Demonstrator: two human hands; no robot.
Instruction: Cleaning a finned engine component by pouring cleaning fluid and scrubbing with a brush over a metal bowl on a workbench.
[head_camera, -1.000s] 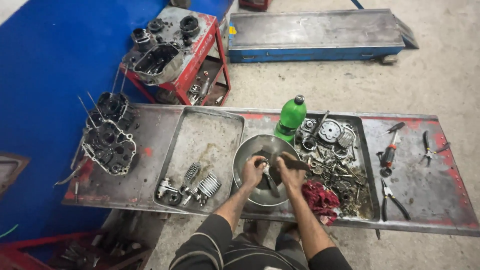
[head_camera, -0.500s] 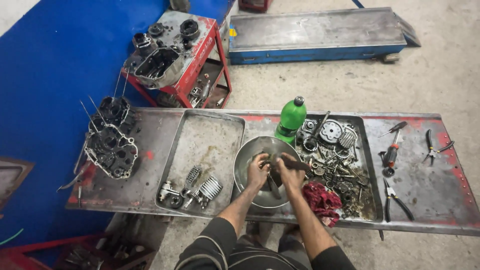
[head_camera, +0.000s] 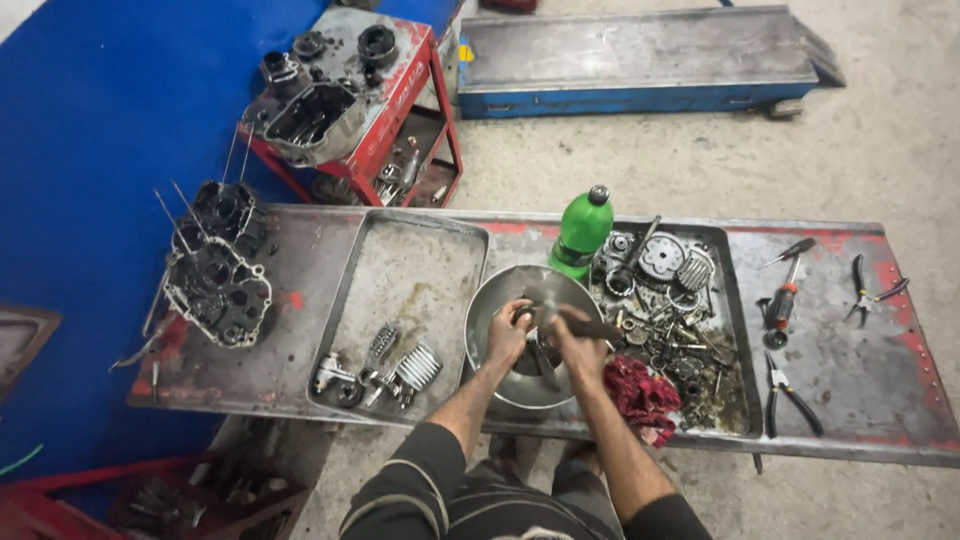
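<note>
Over a long metal workbench with worn red paint, seen from above, a person's two bare hands meet inside a round steel bowl. The bowl sits near the middle of the bench, between two shallow metal trays. The left hand has its fingers curled around a small metal part, held low in the bowl. The right hand is closed on a dark brush, whose end points toward the right tray and which lies close against the part. Dark liquid sits in the bottom of the bowl.

Just behind the bowl stands a green plastic bottle with a dark cap. The right tray is crowded with gears, springs and small oily parts, and a red rag lies at its near corner, just beside the right forearm. The left tray holds a few finned metal pieces at its near end. Further right on the bench lie a screwdriver and two pairs of pliers. At the far left end rests a dark engine casing. Beyond the bench, a red cart carries another engine casing.
</note>
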